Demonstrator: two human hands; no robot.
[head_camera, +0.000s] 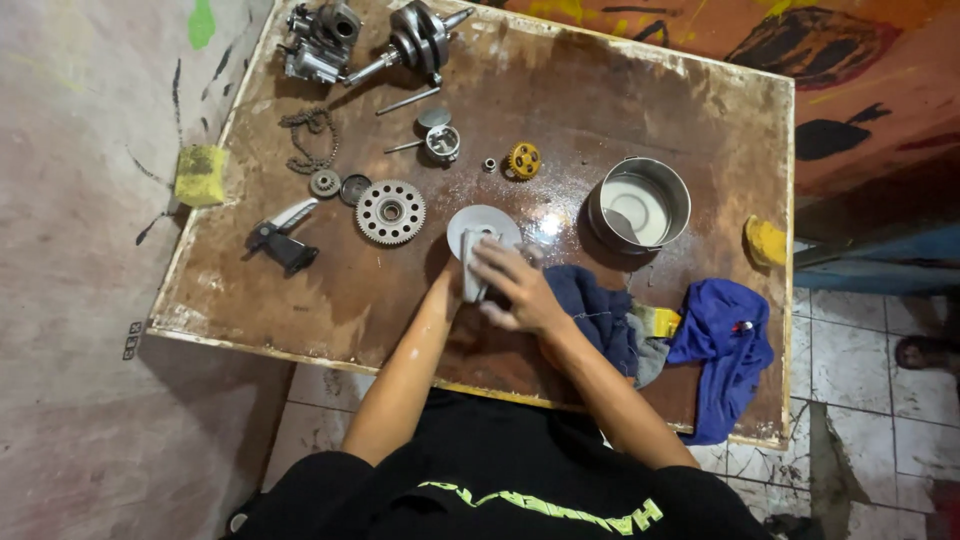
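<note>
While gripping a grey metal part (472, 268) beside the round disc (483, 228), right hand (515, 290) clasped over it, left hand (452, 285) mostly hidden, its fingers beyond telling; wiping step, apparently; next calls for turning it.

Both hands meet over the brown counter (620, 110): right hand (515, 285) on top, fingers spread over a grey metal part (470, 262), left hand (455, 285) mostly hidden beneath. Round grey disc (490, 222) just behind. Large gear (390, 212) to the left, metal pot (640, 203) to the right, blue rags (725, 340) near the right forearm.
</note>
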